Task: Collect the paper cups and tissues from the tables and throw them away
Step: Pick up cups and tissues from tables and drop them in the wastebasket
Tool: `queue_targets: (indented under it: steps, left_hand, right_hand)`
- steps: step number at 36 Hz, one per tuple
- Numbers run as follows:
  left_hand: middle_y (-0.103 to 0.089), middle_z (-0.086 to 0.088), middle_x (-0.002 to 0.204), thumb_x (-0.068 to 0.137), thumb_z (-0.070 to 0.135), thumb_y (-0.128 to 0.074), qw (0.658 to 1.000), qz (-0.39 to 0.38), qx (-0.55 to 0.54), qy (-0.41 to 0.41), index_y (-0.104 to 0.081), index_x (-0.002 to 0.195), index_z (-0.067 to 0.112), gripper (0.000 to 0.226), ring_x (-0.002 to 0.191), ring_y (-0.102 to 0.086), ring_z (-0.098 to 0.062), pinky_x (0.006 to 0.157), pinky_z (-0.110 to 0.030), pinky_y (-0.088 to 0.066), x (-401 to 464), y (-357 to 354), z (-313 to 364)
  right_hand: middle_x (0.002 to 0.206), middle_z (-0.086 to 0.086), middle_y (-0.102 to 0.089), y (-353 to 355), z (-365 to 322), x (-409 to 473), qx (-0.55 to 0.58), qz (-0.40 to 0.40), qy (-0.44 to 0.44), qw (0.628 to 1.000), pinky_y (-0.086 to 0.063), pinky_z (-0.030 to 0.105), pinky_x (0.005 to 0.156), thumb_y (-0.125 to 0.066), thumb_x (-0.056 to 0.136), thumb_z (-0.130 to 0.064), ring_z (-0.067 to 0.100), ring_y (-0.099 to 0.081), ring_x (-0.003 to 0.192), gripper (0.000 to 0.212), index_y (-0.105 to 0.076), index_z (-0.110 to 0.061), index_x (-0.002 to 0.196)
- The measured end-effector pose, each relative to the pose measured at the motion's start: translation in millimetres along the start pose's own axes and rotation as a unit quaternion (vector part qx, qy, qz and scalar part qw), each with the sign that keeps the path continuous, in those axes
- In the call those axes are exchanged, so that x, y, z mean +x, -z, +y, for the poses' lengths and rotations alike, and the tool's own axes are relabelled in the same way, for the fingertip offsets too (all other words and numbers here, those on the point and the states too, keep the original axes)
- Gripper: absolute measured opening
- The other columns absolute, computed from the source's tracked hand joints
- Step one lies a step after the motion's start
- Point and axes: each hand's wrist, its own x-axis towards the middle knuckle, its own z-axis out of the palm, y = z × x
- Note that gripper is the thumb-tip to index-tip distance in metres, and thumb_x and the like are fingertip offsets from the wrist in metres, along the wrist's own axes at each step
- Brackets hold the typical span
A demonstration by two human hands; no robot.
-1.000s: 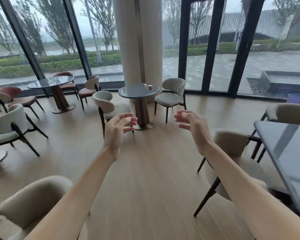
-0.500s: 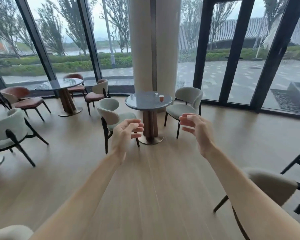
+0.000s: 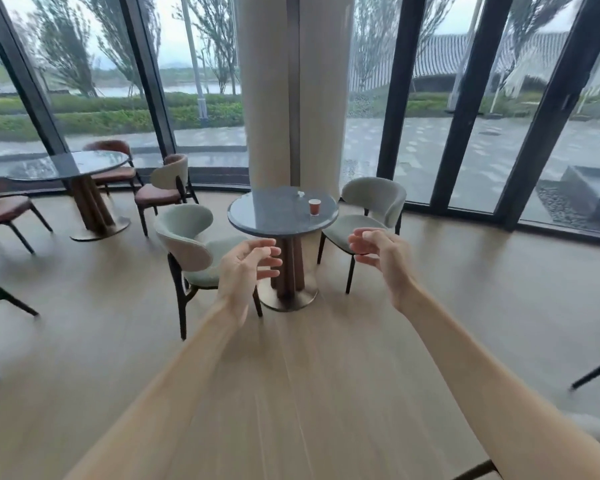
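Forearms fill the bottom of the view, both ours, both bare, cut off at the frame edge and smeared by motion blur. Our left hand point(image 3: 245, 268) is out in front with fingers spread and loosely curled, gripping nothing. Our right hand point(image 3: 383, 259) mirrors it, fingers apart and bent, also empty. Both hang in the air above the wooden floor point(image 3: 291, 393), short of the round table point(image 3: 257, 216).

Left hand overlaps part of the near grey chair point(image 3: 187, 244); its seat front is hidden behind our wrist. Table pedestal is partly covered by our left fingertips.

On the tabletop, toward its right side, stands an upright paper cup point(image 3: 314, 206), orange-brown, contents not visible. Behind it, near the far edge, sits a small white crumpled thing, likely a tissue point(image 3: 300, 194); too small and blurred to be sure. Cup and tissue are near each other, not touching.

A second grey chair point(image 3: 371, 209) sits just right of the table. Behind stands a wide column point(image 3: 291, 98). Further left is another round table point(image 3: 70, 164) with reddish chairs; its glossy top shows reflections, and we cannot tell whether anything lies on it. At far right a dark chair leg point(image 3: 596, 372) pokes in, the rest cut off.
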Motion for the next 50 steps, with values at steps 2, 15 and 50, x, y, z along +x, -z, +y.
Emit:
queue_targets:
  steps: [2, 15, 50]
  left_hand:
    - [-0.071, -0.016, 0.097, 0.093, 0.007, -0.053, 1.000, -0.011, -0.001, 0.001, -0.068, 0.104, 0.002, 0.019, 0.083, -0.067, -0.028, 0.083, -0.046, -0.055, 42.9, -4.2, -3.4]
    - [-0.072, -0.013, 0.099, 0.094, 0.009, -0.053, 0.999, -0.041, 0.026, 0.008, -0.070, 0.099, 0.011, 0.018, 0.089, -0.067, -0.018, 0.081, -0.037, -0.057, 248.6, -35.2, -33.4]
    - [-0.072, -0.013, 0.095, 0.094, 0.008, -0.052, 0.992, -0.013, 0.064, 0.104, -0.068, 0.099, 0.007, 0.017, 0.083, -0.066, -0.020, 0.081, -0.039, -0.057, 775.4, -135.7, -203.7]
  right_hand:
    - [0.100, 0.016, -0.075, -12.5, 2.1, 38.9, 0.003, 0.005, 0.002, 1.000, -0.053, 0.044, 0.090, -0.052, 0.091, -0.014, 0.027, -0.069, 0.094, 0.022, -0.072, -0.007, 0.096]
    - [0.094, 0.010, -0.074, -60.5, 34.2, 232.4, 0.017, 0.024, -0.023, 0.999, -0.054, 0.039, 0.086, -0.051, 0.092, -0.011, 0.023, -0.068, 0.089, 0.020, -0.071, -0.010, 0.093]
    - [0.098, 0.017, -0.074, -123.7, 196.6, 743.5, -0.047, 0.020, -0.102, 0.993, -0.056, 0.041, 0.084, -0.049, 0.094, -0.009, 0.021, -0.069, 0.082, 0.023, -0.072, -0.008, 0.093]
